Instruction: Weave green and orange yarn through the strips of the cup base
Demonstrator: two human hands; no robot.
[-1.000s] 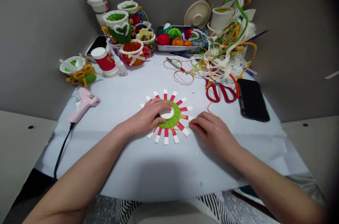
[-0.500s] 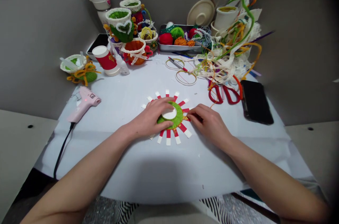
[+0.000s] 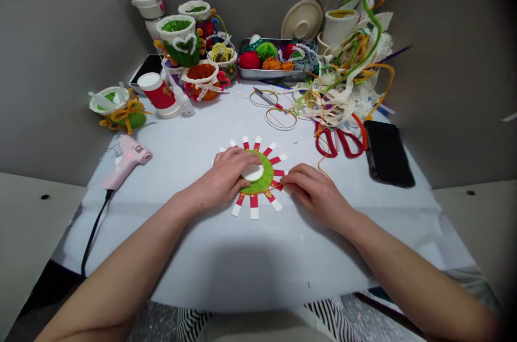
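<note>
A paper cup cut into red-and-white strips (image 3: 253,207) lies splayed flat on the table like a sun. Green yarn (image 3: 267,169) is wound in a ring around its white round base. My left hand (image 3: 222,172) is closed on the cup's left side, with fingers over the ring and the base. At the strips' right side my right hand (image 3: 319,191) pinches orange yarn (image 3: 324,163). An orange line of this yarn runs along the ring's lower edge, and its tail leads back toward the tangled pile. Some strips are hidden beneath my left hand.
A pink glue gun (image 3: 128,160) lies at left. Behind stand yarn-covered cups (image 3: 177,40), a red-and-white paper cup (image 3: 159,95) and a metal tray (image 3: 278,74) of yarn balls. Red-handled scissors (image 3: 350,144), a black phone (image 3: 388,153) and a tangle of lace and cords (image 3: 343,89) lie at right.
The cup has turned a little under my left hand. More orange yarn now shows along the green ring's lower right edge. My right hand stays beside the strips, pinching the yarn.
</note>
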